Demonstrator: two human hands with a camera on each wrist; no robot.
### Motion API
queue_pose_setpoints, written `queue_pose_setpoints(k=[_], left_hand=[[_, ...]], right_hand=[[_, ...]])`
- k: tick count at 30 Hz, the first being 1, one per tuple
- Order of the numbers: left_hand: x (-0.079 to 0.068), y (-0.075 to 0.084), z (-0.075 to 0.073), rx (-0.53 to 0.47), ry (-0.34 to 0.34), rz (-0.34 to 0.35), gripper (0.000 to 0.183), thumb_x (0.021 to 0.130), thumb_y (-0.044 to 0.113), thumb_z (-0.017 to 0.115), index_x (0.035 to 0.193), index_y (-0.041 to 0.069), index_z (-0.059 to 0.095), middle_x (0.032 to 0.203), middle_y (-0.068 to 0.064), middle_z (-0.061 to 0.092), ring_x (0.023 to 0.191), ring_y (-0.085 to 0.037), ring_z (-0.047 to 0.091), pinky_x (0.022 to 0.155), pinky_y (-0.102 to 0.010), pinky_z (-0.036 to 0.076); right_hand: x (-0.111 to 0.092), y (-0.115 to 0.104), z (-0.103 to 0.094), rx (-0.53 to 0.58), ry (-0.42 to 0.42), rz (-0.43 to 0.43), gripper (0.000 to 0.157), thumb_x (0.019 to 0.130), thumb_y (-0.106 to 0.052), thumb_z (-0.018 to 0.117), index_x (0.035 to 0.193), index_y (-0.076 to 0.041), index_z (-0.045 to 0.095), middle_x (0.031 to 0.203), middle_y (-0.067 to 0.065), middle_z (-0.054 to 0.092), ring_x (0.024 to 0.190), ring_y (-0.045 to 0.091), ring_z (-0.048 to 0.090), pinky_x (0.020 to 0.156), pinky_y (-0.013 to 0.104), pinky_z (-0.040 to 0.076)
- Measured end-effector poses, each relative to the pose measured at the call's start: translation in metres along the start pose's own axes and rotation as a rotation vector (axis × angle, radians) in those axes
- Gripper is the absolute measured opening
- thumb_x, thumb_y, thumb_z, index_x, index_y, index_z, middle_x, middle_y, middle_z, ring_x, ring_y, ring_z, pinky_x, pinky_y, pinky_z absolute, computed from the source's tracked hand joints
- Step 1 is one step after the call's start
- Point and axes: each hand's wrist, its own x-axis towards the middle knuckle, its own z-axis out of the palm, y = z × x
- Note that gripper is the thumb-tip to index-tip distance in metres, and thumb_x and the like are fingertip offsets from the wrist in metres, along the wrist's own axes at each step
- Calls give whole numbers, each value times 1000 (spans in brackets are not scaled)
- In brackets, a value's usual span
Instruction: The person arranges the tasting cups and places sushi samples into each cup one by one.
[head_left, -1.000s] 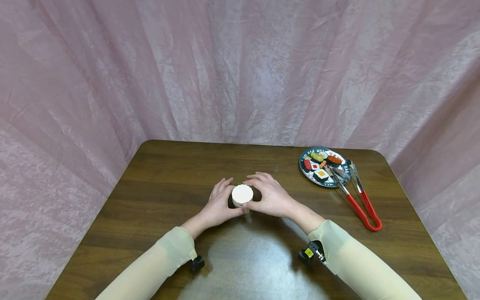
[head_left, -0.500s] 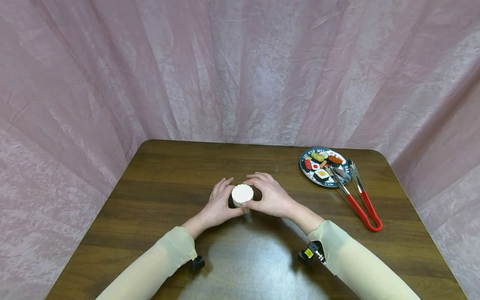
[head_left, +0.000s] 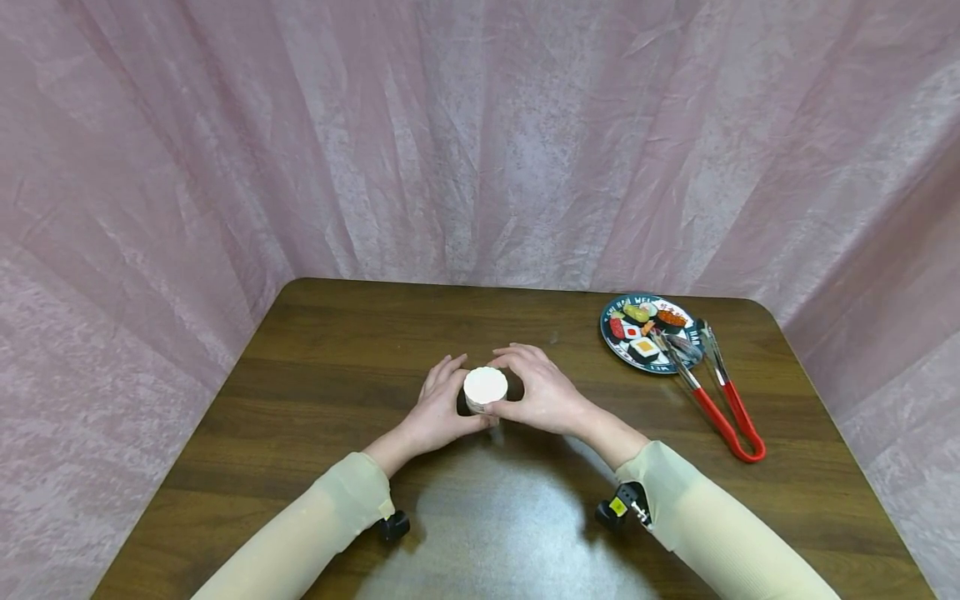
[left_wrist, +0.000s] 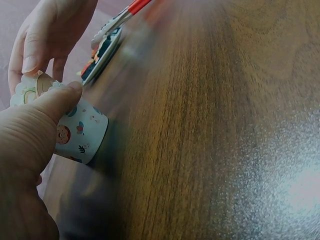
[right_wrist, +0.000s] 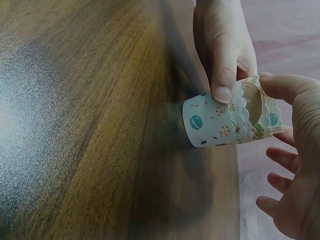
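Note:
A stack of paper baking cups (head_left: 485, 387) with scalloped rims stands near the middle of the table. In the right wrist view several rims show one above another on the patterned cups (right_wrist: 212, 122). My left hand (head_left: 437, 410) holds the stack from the left, its thumb (left_wrist: 62, 100) across the near side. From the right, my right hand (head_left: 547, 395) pinches the stack near its upper rim, thumb in front. Its other fingers (right_wrist: 282, 160) are spread apart from the cups. In the head view the cups' inside is washed out white.
A dark round plate (head_left: 611, 346) of sushi-like pieces sits at the back right. Tongs (head_left: 738, 425) with red handles lean over its edge. The wooden table (head_left: 337, 333) has a pink curtain (head_left: 480, 167) behind it.
The white scalloped top of the cups looks very slightly larger and higher between my hands. Both hands hold almost the same position, and the plate and tongs stay put.

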Motion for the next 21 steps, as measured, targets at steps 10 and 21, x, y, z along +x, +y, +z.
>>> queue_pose_setpoints(k=[10, 21], left_hand=[[-1, 2, -1, 16, 7, 3, 68, 81, 56, 82, 129, 15, 59, 165, -13, 28, 155, -34, 10, 118, -67, 13], [-2, 2, -1, 5, 2, -2, 72, 80, 49, 85, 135, 12, 57, 165, -14, 27, 155, -34, 9, 118, -66, 13]], right_hand=[[0, 0, 2, 28, 9, 14, 59, 77, -42, 87, 123, -14, 64, 145, 3, 56, 147, 28, 34, 118, 52, 28], [-1, 1, 5, 127, 37, 57, 55, 78, -39, 87, 121, -19, 60, 147, -5, 55, 148, 25, 32, 115, 53, 32]])
